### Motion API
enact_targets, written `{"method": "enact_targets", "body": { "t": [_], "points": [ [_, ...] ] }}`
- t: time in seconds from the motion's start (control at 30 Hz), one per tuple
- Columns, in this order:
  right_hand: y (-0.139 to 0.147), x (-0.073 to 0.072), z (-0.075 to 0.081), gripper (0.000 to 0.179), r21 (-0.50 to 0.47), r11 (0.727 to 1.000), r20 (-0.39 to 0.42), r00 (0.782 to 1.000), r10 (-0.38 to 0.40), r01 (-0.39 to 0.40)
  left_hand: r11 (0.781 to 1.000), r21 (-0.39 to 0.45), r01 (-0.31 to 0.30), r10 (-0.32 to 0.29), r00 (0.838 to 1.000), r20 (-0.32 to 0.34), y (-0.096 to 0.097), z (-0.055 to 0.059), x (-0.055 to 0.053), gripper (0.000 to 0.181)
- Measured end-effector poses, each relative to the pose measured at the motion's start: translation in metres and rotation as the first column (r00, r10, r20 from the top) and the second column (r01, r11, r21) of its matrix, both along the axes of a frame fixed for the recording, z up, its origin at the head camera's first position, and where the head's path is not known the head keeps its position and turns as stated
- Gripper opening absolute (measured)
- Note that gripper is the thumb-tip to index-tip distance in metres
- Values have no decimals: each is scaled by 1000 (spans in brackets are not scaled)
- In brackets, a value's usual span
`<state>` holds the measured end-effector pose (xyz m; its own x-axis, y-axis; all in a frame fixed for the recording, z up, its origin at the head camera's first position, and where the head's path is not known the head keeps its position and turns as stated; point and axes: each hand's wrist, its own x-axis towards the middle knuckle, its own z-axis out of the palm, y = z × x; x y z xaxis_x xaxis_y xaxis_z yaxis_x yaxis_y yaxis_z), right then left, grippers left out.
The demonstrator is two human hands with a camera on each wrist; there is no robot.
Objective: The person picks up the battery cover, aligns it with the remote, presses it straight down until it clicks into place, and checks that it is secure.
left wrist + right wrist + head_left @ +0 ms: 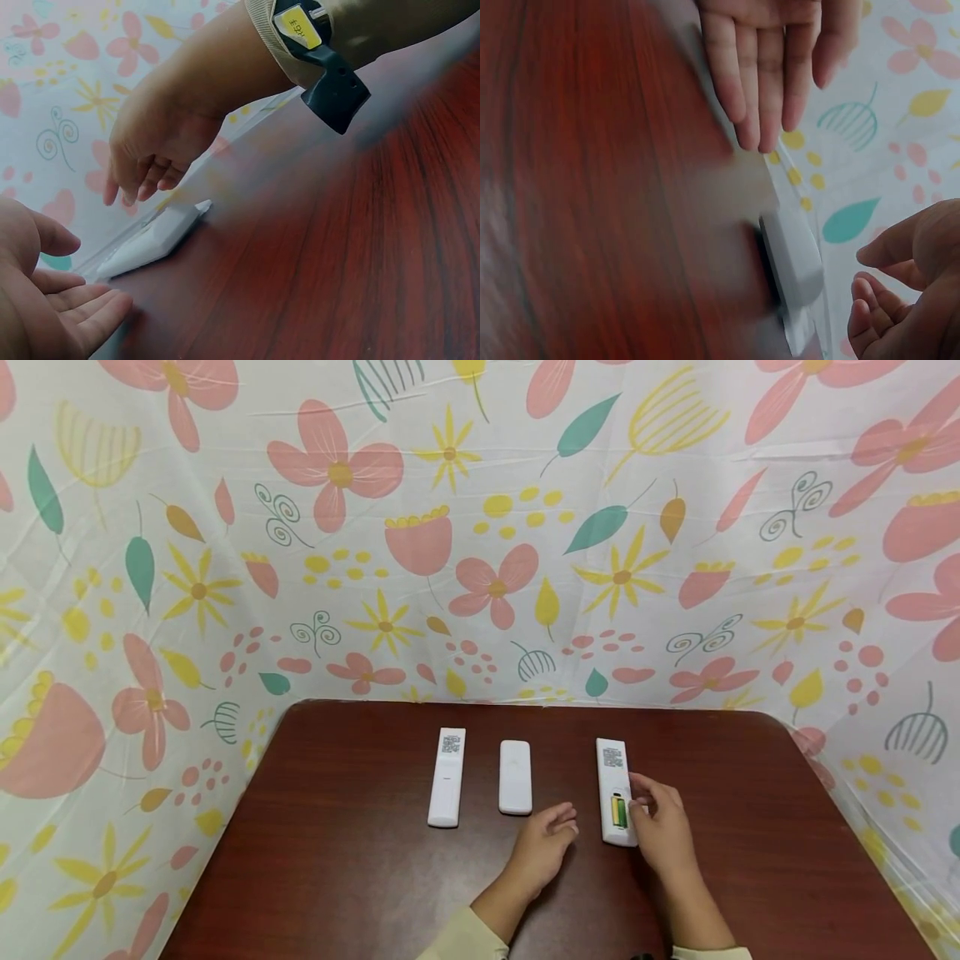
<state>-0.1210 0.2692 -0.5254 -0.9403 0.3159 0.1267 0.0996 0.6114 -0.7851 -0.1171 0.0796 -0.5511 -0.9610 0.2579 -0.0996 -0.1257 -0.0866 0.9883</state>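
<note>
On the right of the table lies a white remote control (pixel 611 779), back side up, with a printed label at its far end. Its battery compartment is uncovered, and green and yellow battery casing (pixel 619 811) shows inside. My right hand (pixel 663 828) is at the remote's right edge, fingers loosely bent; the right wrist view shows a gap between these fingers (pixel 885 247) and the remote (pixel 795 259). My left hand (pixel 542 852) hovers left of it, fingers relaxed and holding nothing. In the left wrist view the left palm (pixel 45 292) is turned up near the remote (pixel 154 240).
A second white remote (pixel 446 781) with a label lies at the left, its back closed. Between the two labelled remotes lies a shorter, plain white remote-shaped piece (pixel 515 777). Flower-printed cloth (pixel 495 585) hangs behind and beside the dark brown table (pixel 360 877).
</note>
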Motion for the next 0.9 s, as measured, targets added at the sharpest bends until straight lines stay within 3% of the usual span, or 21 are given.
{"method": "enact_targets", "body": {
  "t": [0.2, 0.37, 0.57, 0.9],
  "points": [
    [13, 0, -1, 47, 20, 1000, 110, 994, -24, 22, 1000, 2, 11, -11, 1000, -18, 3, 0, 1, 46],
    [19, 1, -4, 53, 30, 999, 217, 976, 8, -15, 1000, 3, 22, -22, 1000, -4, 5, -1, 2, 46],
    [22, 2, -8, 54, 49, 996, 251, 966, 56, -71, 999, -12, 31, -31, 1000, 4, 7, -1, 3, 46],
    [25, 4, -11, 55, 82, 993, 300, 952, 52, -80, 998, -47, 44, -43, 999, 15, 16, -1, 4, 44]
  ]
}}
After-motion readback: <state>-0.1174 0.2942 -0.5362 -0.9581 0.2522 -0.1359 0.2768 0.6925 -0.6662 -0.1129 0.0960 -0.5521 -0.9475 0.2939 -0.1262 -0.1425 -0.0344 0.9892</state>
